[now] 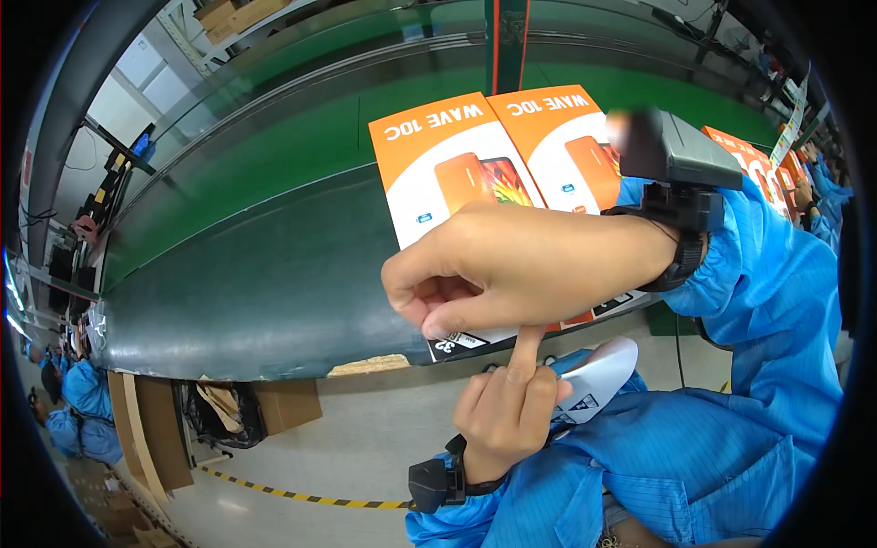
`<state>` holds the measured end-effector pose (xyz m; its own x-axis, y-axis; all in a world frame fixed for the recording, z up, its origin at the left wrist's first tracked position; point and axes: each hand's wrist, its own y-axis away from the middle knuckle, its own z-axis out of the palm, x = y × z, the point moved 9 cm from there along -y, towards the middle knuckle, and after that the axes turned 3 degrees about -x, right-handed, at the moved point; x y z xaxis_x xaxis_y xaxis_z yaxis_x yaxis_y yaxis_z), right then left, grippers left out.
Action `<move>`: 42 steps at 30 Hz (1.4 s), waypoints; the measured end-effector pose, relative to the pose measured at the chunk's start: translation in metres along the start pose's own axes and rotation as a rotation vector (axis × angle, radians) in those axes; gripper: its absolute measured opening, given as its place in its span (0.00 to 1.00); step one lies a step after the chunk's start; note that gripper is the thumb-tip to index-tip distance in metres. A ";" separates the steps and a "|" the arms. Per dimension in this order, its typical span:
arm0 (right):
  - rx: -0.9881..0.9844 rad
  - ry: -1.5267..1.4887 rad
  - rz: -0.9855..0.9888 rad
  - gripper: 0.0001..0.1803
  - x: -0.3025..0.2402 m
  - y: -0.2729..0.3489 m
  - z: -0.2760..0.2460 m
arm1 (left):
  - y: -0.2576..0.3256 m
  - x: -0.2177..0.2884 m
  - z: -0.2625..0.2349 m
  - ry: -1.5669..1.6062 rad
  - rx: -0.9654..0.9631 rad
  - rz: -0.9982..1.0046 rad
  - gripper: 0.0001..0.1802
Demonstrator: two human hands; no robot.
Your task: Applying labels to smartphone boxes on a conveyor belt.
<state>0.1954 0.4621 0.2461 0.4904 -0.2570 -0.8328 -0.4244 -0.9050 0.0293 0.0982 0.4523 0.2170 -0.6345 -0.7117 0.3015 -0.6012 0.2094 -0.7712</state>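
My right hand (484, 265) reaches in from the right over orange-and-white phone boxes, its fingers curled and the thumb pressed toward them; anything in that pinch is hidden. Beneath it lies the left phone box (406, 178), with the second phone box (539, 110) right beside it, both picturing an orange phone. My left hand (507, 416) is below the table edge, its index finger stretched up to the boxes' near edge under my right hand. A curled white label sheet (603, 370) with black print is held at its thumb side.
A dark green worktable (256, 283) runs left, its front edge chipped. Farther back is a green conveyor belt (274, 137) with a post (505, 46). More orange boxes (744, 155) stand right. Below left are cardboard (288, 406) and a black-lined bin (224, 416); a co-worker (87, 402) is far left.
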 end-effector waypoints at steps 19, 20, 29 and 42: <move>0.002 0.087 -0.027 0.06 0.004 0.002 0.004 | 0.000 -0.002 0.001 0.007 -0.016 -0.010 0.16; 0.073 0.238 -0.163 0.07 -0.005 0.004 0.005 | 0.000 -0.002 0.000 0.016 -0.020 -0.010 0.16; 0.184 0.613 0.099 0.20 0.004 0.006 -0.011 | 0.000 -0.002 -0.002 0.008 -0.095 -0.064 0.16; 0.958 0.378 0.263 0.33 0.078 0.201 -0.097 | -0.006 -0.127 0.000 0.856 0.051 -0.964 0.20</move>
<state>0.2223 0.2271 0.2411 0.4307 -0.6437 -0.6326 -0.8931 -0.2033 -0.4013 0.1822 0.5416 0.1839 -0.0764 0.0978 0.9923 -0.9810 -0.1851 -0.0573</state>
